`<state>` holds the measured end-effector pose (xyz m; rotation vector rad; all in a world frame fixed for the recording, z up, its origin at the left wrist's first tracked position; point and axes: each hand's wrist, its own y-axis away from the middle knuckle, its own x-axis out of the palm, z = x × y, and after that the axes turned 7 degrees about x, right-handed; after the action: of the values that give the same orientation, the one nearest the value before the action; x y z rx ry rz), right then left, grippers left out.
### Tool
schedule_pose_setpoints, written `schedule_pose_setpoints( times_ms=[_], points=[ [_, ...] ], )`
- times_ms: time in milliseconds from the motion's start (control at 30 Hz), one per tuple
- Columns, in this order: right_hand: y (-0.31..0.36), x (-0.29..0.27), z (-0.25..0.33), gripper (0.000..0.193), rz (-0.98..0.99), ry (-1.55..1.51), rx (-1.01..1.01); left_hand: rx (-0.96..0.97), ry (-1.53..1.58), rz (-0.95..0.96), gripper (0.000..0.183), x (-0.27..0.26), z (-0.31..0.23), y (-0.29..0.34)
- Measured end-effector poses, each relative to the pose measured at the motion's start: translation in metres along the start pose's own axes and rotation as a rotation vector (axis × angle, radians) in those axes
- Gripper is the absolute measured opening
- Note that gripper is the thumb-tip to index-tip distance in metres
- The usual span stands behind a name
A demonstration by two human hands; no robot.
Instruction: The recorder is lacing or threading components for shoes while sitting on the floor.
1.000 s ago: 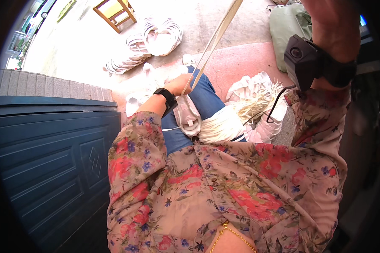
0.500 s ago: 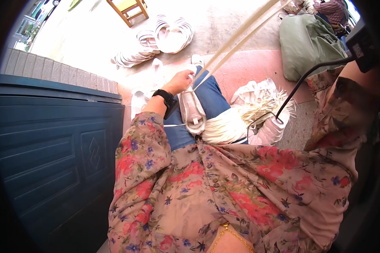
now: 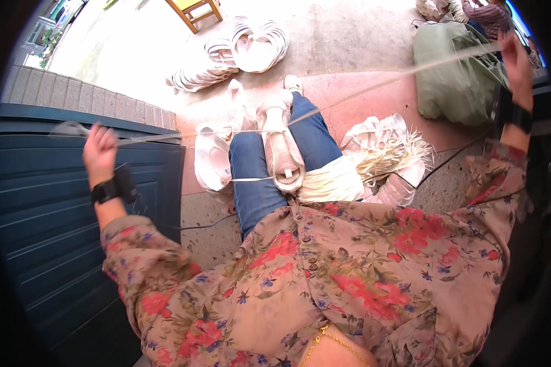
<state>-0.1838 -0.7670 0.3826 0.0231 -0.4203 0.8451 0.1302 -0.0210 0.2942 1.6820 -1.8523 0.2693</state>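
A pale pinkish-white sneaker (image 3: 283, 153) lies between my thighs, its heel toward me. My left hand (image 3: 101, 147), raised out to the left in front of the blue door, is closed on a long cream strip, whose loose end blurs beyond it. Far out at the upper right, my right hand (image 3: 516, 67) is closed on the same kind of strip. The cream strip (image 3: 373, 85) stretches between the hands across the sneaker. A second thin band runs from the sneaker's heel over my left thigh. A bundle of cream strips (image 3: 330, 182) rests on my right thigh.
White shoe-like pieces (image 3: 213, 159) sit beside my left knee. Right of my lap is a white bag (image 3: 376, 131) with frayed strips. White striped bundles (image 3: 257, 46) and a wooden chair (image 3: 196, 11) stand ahead. A green sack (image 3: 450, 73) and a blue door (image 3: 73, 226) flank me.
My left hand has moved from the sneaker out to the left. My right hand has come into view at the upper right. The strip now stretches wide between them.
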Motion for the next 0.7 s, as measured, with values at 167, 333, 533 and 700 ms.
schedule_pose_setpoints(
  times_ms=[167, 333, 533, 700],
  points=[
    [0.062, -0.102, -0.140, 0.016, -0.269, 0.305, 0.285, 0.112, -0.275, -0.489, 0.026, -0.131, -0.010, 0.028],
    [0.132, 0.045, -0.272, 0.023, 0.280, 0.706, 0.570, -0.270, -0.508, -0.017, 0.011, -0.062, 0.155, 0.023],
    [0.196, 0.187, -0.340, 0.021, 0.604, 0.741, 0.597, 0.424, -1.524, 0.679, 0.019, 0.058, 0.296, 0.037],
    [0.213, 0.201, -0.351, 0.022, 0.716, 1.214, 0.374, 0.335, -1.920, 0.693, 0.015, 0.096, 0.303, 0.055]
  ],
)
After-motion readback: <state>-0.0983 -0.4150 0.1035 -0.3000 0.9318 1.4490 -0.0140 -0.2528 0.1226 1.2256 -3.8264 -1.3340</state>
